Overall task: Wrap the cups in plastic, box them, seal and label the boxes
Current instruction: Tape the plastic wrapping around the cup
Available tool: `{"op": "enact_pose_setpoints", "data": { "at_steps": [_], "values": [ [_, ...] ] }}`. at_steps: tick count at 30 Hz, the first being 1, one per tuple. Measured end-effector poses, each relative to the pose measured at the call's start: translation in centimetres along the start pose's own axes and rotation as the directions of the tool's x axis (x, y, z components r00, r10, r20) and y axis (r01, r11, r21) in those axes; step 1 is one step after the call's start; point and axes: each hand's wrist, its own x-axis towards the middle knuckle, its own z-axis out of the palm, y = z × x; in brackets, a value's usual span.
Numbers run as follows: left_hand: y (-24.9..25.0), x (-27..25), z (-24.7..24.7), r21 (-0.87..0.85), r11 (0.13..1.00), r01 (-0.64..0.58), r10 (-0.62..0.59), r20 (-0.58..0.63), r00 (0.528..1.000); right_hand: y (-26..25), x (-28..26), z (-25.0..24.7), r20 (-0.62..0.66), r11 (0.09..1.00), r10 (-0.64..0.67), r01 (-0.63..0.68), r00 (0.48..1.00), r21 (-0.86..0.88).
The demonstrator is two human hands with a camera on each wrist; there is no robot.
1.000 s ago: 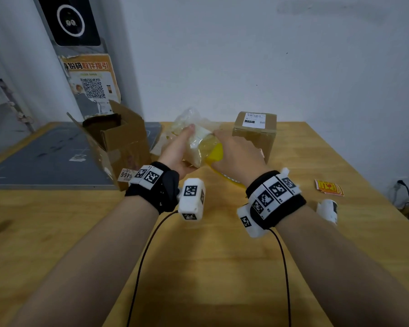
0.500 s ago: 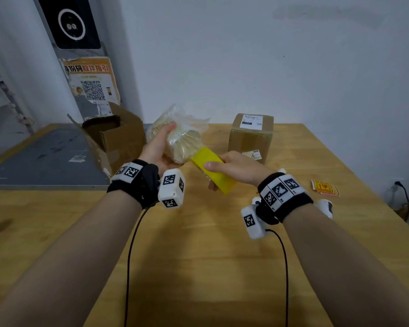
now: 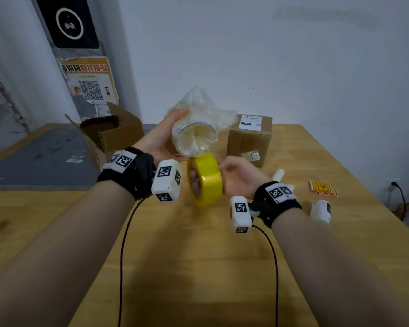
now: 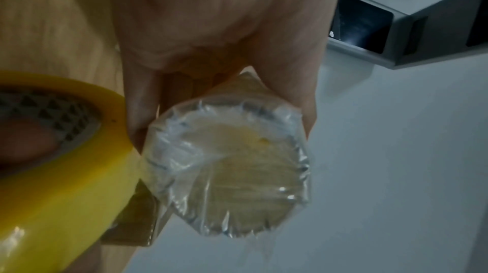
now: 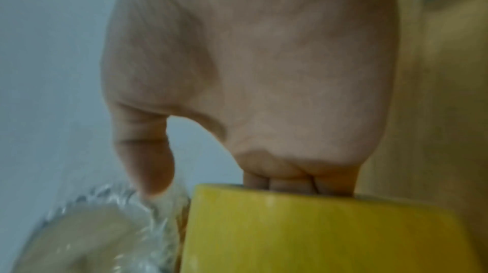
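Note:
A cup wrapped in clear plastic (image 3: 195,132) (image 4: 229,175) (image 5: 100,233) is held in the air by my left hand (image 3: 162,140) (image 4: 216,33), fingers curled round its side, its round end turned toward me. Loose plastic bunches at its far end. My right hand (image 3: 236,178) (image 5: 250,81) grips a yellow tape roll (image 3: 206,179) (image 4: 60,175) (image 5: 322,229) with fingers through its core, just below the cup. The roll's top edge touches the wrapped cup. An open cardboard box (image 3: 109,134) stands at the left; a sealed, labelled box (image 3: 249,139) stands behind the hands.
The wooden table (image 3: 198,267) has a grey mat (image 3: 40,159) on its left part. Red-yellow stickers (image 3: 322,188) and a white roll (image 3: 320,210) lie at the right. A white wall rises behind the table.
My left hand has lifted the wrapped cup and turned its round end toward me. My right hand has brought the yellow tape roll up under the cup, turned on edge.

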Motion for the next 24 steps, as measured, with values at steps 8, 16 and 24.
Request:
{"op": "enact_pose_setpoints", "data": {
  "at_steps": [8, 16, 24],
  "values": [
    [0.1, -0.5, -0.3, 0.148, 0.988, 0.039, -0.053, 0.092, 0.994, -0.6, 2.5, 1.4, -0.265, 0.99, 0.108, -0.08, 0.958, 0.114],
    [-0.7, -0.3, -1.1, 0.168, 0.985, 0.037, -0.059, 0.128, 0.99, -1.1, 3.8, 0.1, -0.446, 0.994, 0.043, 0.008, 0.894, 0.111],
    [-2.1, 0.3, -1.6, 0.174, 0.985, 0.021, -0.036, 0.081, 0.996, -3.9, 2.4, -3.5, -0.555, 0.978, 0.083, 0.04, 0.828, 0.206]
  ]
}}
